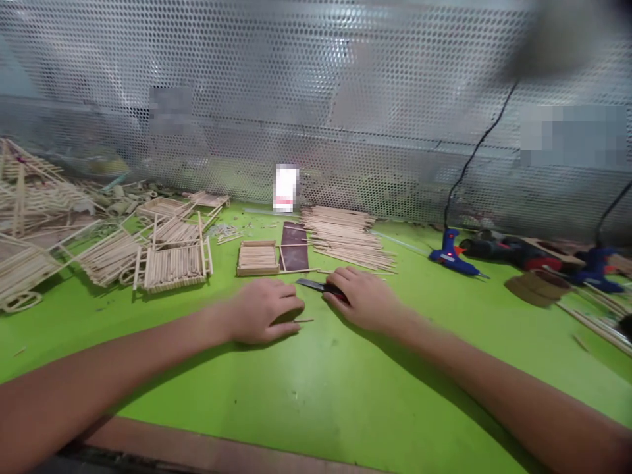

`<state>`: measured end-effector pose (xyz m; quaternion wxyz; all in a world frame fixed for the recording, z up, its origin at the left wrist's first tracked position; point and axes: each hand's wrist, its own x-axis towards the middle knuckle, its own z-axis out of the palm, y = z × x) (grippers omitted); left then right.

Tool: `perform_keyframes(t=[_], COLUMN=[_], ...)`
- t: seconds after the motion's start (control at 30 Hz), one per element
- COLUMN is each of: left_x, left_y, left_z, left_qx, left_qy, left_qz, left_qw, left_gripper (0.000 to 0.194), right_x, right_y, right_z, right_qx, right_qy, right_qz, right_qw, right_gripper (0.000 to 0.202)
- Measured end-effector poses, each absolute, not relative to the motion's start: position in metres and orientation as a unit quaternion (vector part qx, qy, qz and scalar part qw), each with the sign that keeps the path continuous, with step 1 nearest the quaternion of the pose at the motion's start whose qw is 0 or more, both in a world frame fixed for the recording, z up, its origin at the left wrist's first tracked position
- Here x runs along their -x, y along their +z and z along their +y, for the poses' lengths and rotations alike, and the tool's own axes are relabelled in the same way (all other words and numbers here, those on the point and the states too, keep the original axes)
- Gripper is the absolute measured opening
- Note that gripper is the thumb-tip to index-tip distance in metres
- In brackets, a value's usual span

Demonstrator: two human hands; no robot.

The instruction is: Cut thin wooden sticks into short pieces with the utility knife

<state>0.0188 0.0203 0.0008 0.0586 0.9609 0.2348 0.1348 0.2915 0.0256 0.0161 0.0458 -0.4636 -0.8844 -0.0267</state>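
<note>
My right hand (363,297) is closed around a utility knife (311,285), whose blade points left toward my other hand. Palm down on the green table (316,388), my left hand (266,309) has its fingers curled, and a thin wooden stick (307,320) pokes out past its thumb. Just beyond the left hand sits a small box-like frame of sticks (257,258). Beside it lies a dark brown sheet (295,247) with a stick along its edge. A pile of loose sticks (345,230) is spread behind my right hand.
Several stick-built carts (172,266) crowd the left side. At right are a blue glue gun (457,255) with a hanging cord, a brown tape roll (538,288) and a second blue glue gun (597,270). A perforated metal screen (316,85) closes off the back.
</note>
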Motion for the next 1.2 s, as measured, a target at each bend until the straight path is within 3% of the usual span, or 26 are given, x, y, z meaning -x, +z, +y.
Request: perform_keyframes(t=[0.13,0.6,0.83,1.1,1.2], left_x=[-0.021,-0.011,-0.004,-0.013,-0.015], left_y=[0.000,-0.001,-0.002,0.002,-0.001], left_z=[0.018,0.024,0.031,0.020,0.021], left_qx=[-0.965,-0.958,-0.942,-0.966,-0.967], left_qy=[0.155,0.224,0.217,0.141,0.143], left_qz=[0.209,0.175,0.255,0.202,0.184], left_qw=[0.031,0.031,0.038,0.084,0.100], left_gripper=[0.022,0.021,0.028,0.052,0.045], right_x=[-0.288,-0.289,-0.289,-0.281,-0.280], right_y=[0.016,0.020,0.020,0.021,0.021], right_z=[0.025,0.017,-0.012,-0.024,-0.024], right_qx=[0.476,0.504,0.395,0.301,0.297], right_qy=[-0.043,-0.057,-0.009,-0.074,-0.084], right_qz=[-0.877,-0.862,-0.919,-0.950,-0.951], right_qw=[0.044,0.012,-0.017,-0.023,-0.026], right_gripper=[0.025,0.034,0.025,0.011,0.012])
